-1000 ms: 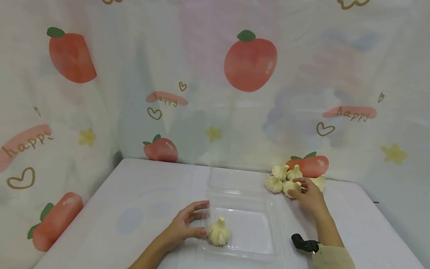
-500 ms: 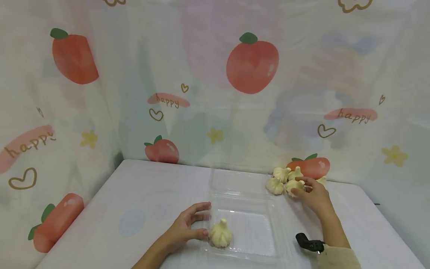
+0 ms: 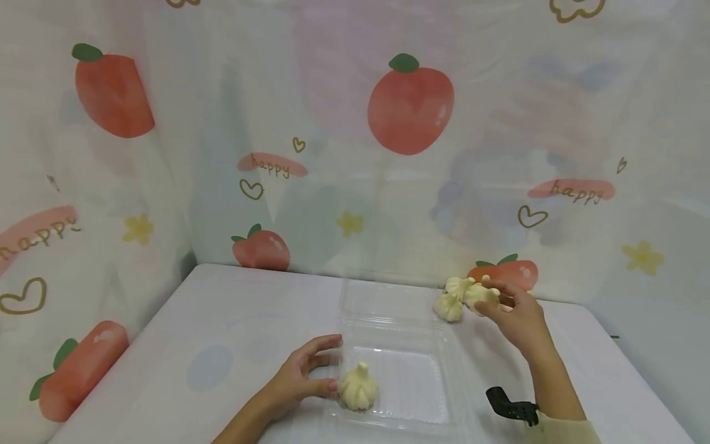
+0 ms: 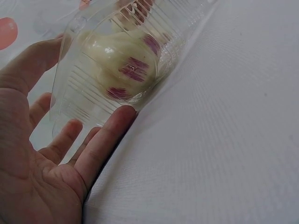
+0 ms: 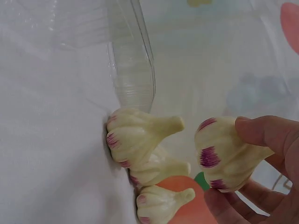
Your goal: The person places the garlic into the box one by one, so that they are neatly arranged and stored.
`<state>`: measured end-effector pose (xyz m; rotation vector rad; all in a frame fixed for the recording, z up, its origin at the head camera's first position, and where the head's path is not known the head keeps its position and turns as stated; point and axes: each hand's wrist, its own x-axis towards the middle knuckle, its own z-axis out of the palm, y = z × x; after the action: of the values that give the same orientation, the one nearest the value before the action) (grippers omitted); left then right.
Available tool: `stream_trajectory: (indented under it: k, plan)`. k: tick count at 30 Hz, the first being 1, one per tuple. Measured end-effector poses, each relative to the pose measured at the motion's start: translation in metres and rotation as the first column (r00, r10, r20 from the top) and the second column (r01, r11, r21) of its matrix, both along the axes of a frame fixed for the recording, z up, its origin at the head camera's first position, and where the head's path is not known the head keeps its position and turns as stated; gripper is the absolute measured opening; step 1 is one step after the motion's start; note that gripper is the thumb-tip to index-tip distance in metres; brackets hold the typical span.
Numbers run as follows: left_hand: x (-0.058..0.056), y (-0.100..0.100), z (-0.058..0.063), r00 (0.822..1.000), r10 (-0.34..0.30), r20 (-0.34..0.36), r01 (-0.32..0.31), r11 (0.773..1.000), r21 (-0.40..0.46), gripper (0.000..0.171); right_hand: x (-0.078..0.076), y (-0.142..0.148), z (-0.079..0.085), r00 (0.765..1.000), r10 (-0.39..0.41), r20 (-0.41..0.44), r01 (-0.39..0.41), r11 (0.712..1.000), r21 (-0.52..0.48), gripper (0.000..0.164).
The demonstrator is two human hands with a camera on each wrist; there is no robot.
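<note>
My right hand [image 3: 518, 314] pinches a cream garlic bulb [image 5: 224, 156] with purple streaks between thumb and fingers. In the right wrist view that bulb is off the table, beside several other garlic bulbs [image 5: 135, 135]. A clear plastic clamshell box [image 3: 456, 394] lies with its lid laid back in front of me. One garlic bulb [image 3: 358, 388] stands upright inside, near its left wall. My left hand [image 3: 305, 377] rests its spread fingertips against that left wall. In the left wrist view the box's bulb [image 4: 124, 65] shows through the ribbed plastic.
The box lid [image 3: 388, 302] reaches toward the back edge of the white table [image 3: 266, 302], close to the loose bulbs. Behind the table hangs a printed cloth [image 3: 322, 203]. A black device [image 3: 510, 408] sits at my right wrist.
My right hand has closed its pinch on the garlic bulb and lifted it slightly from the pile. The left hand stays at the box's left wall.
</note>
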<state>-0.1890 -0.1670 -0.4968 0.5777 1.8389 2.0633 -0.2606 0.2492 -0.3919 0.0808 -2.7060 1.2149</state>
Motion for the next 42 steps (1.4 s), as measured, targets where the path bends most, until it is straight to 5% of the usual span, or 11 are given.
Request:
stream_trajectory:
  k: [14,42]
  plan:
    - [0.000,0.001,0.002,1.000,0.002,0.002,-0.002,1.000,-0.005,0.077,0.010,-0.035,0.010,0.983,0.126,-0.132,-0.125,0.992,0.013,0.050]
    - [0.002,0.001,0.002,1.000,0.015,0.008,-0.015,1.000,-0.010,0.078,0.033,-0.078,0.032,0.946,0.289,-0.148,-0.301,0.951,-0.068,0.046]
